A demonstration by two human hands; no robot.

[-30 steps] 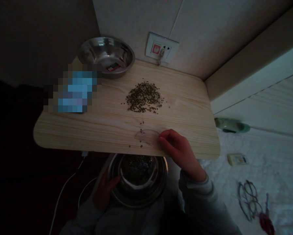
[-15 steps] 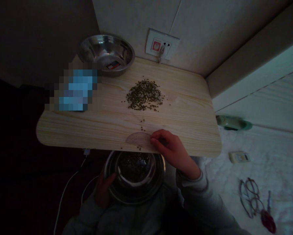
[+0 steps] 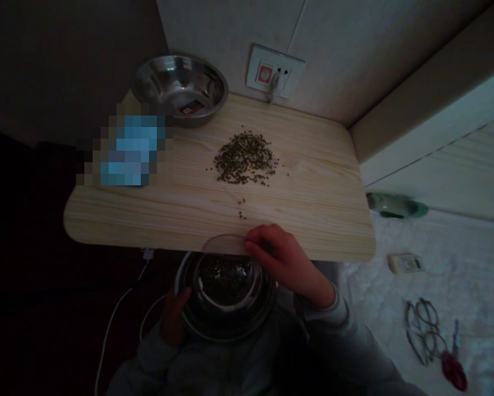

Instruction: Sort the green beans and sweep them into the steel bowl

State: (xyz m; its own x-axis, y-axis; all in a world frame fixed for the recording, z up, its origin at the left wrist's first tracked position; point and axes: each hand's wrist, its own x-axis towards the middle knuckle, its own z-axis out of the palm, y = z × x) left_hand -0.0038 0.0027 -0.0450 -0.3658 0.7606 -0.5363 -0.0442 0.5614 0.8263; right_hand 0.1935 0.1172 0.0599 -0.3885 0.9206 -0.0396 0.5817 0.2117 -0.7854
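My right hand [image 3: 279,256] pinches a thin clear plastic scraper [image 3: 224,245] at the near edge of the wooden table [image 3: 329,220]. Just below that edge my left hand [image 3: 173,316] grips the rim of a steel bowl [image 3: 226,300] that holds small dark green beans. A pile of the same beans [image 3: 244,158] lies in the middle of the table, with a few stray ones [image 3: 242,212] between the pile and the scraper.
A second, empty steel bowl [image 3: 179,88] stands at the table's far left corner, beside a blurred blue object [image 3: 127,151]. A wall socket [image 3: 273,70] is behind the table. White cables [image 3: 118,313] hang at the left. Glasses [image 3: 422,327] and small items lie on the white surface at the right.
My right hand has dragged the scraper toward me and leftward to the table's near edge, over the bowl; the loose beans near the edge are gone from the tabletop.
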